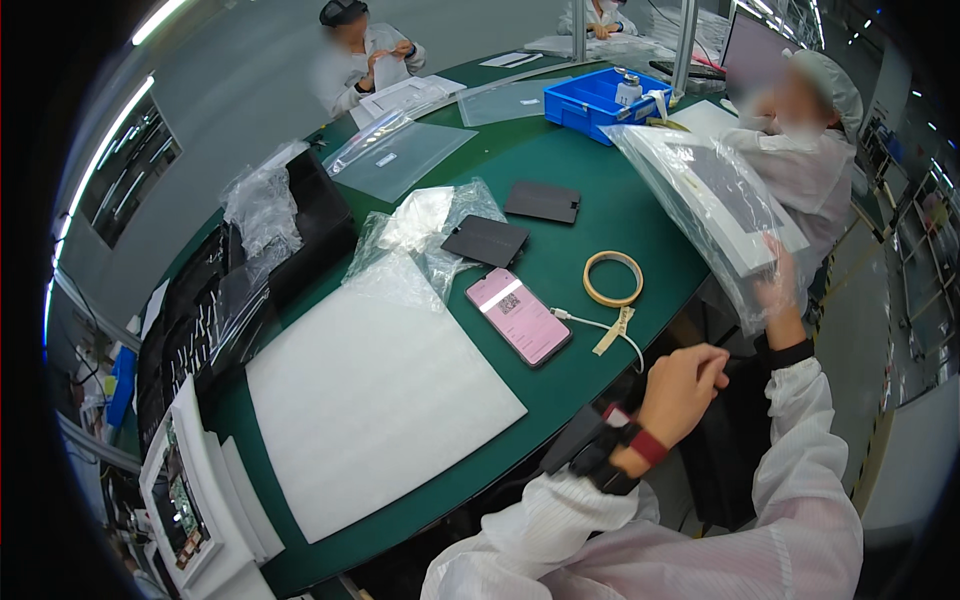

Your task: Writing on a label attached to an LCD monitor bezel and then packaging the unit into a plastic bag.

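Observation:
My right hand (778, 285) grips the lower edge of a white-framed panel (735, 200) inside a clear plastic bag. The bagged panel is raised and tilted past the table's right edge. Closer to me, my left hand (685, 392) hangs in the air with its fingers curled in; nothing shows in them. It is apart from the bag. A phone with a pink screen (519, 315) lies on the green table, a white cable (592, 320) at its side. Beyond the phone are two dark flat plates (486, 241) (542, 201).
A tape roll (613, 279) lies near the table's right edge. White foam sheet (380, 395) and crumpled plastic (420, 225) cover the middle. A black tray (220, 290) and an open white-framed unit (180, 500) stand left. Behind are a blue bin (600, 100) and co-workers.

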`<action>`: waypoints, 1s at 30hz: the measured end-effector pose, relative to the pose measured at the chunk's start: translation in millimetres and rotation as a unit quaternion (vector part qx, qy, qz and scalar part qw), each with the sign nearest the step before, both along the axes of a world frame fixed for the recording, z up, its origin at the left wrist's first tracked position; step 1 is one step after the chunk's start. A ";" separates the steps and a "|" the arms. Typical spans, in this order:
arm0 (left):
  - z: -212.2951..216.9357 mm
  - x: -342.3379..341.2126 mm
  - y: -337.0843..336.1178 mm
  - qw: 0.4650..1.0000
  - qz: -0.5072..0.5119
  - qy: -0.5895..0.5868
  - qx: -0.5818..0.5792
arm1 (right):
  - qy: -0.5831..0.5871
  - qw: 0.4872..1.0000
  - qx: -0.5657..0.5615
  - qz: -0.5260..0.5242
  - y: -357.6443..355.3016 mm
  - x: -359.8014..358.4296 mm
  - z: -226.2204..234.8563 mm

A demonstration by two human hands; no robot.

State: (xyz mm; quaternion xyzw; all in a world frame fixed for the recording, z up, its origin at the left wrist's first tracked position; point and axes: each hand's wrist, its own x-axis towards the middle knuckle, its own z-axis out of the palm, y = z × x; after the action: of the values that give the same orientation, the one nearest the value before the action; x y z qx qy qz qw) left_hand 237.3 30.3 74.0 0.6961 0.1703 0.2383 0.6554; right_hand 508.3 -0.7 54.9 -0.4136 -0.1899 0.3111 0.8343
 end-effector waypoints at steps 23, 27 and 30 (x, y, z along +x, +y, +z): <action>47.3 -285.7 -29.0 0.921 0.363 0.084 -0.113 | 0.082 0.989 -0.117 -0.043 18.7 80.0 -113.2; 27.1 -338.8 -52.7 0.871 0.468 0.052 -0.136 | -0.057 0.963 -0.044 -0.258 -92.2 131.2 -174.6; 28.2 -370.3 -97.2 0.780 0.613 0.050 -0.113 | -0.180 0.875 -0.083 -0.442 -71.1 -70.0 -102.8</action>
State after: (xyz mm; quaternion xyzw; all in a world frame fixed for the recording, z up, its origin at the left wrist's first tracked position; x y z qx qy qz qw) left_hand -133.0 -66.9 102.3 0.3763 0.6194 0.5341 0.4353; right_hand 438.3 -71.9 -47.9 -0.5706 -0.1076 -0.1549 0.7993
